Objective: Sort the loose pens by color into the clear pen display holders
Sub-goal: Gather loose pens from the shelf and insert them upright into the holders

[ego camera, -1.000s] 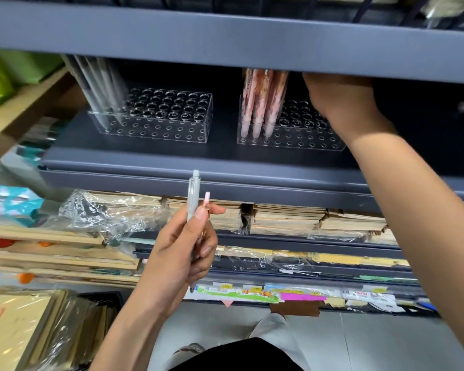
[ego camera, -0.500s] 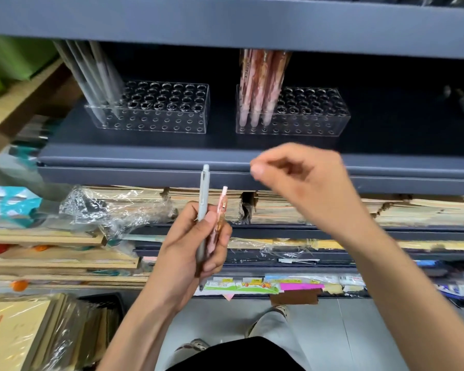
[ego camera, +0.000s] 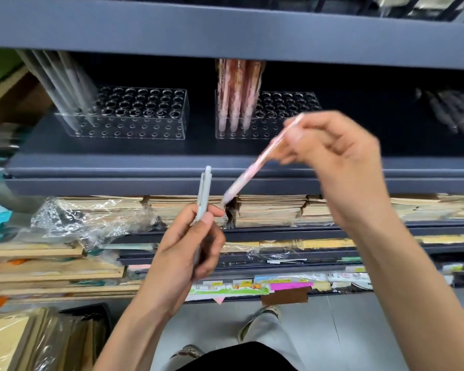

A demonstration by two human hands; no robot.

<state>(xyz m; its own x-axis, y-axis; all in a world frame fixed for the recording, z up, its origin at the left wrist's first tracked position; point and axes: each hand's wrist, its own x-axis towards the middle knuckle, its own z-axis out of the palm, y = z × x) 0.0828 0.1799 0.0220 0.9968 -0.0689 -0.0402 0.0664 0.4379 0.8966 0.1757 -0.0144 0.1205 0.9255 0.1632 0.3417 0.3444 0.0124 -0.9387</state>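
Note:
Two clear pen holders stand on the dark shelf. The left holder (ego camera: 145,121) carries several pale grey pens (ego camera: 65,84) leaning at its left end. The right holder (ego camera: 287,108) carries three pink pens (ego camera: 236,97) at its left end. My left hand (ego camera: 188,245) is below the shelf edge, closed around an upright grey pen (ego camera: 204,188). My right hand (ego camera: 332,153) pinches a pink pen (ego camera: 255,167) by its upper end; the pen slants down-left, its tip just above my left hand's fingers.
An upper shelf lip (ego camera: 225,30) hangs low over the holders. Dark pens (ego camera: 450,111) lie at the shelf's far right. Below are stacked paper goods in plastic wrap (ego camera: 91,218) and label strips (ego camera: 252,287). My feet stand on grey floor (ego camera: 332,330).
My right hand came down from the right holder, reached my left hand and drew the pink pen out of it. My left hand now keeps only the grey pen.

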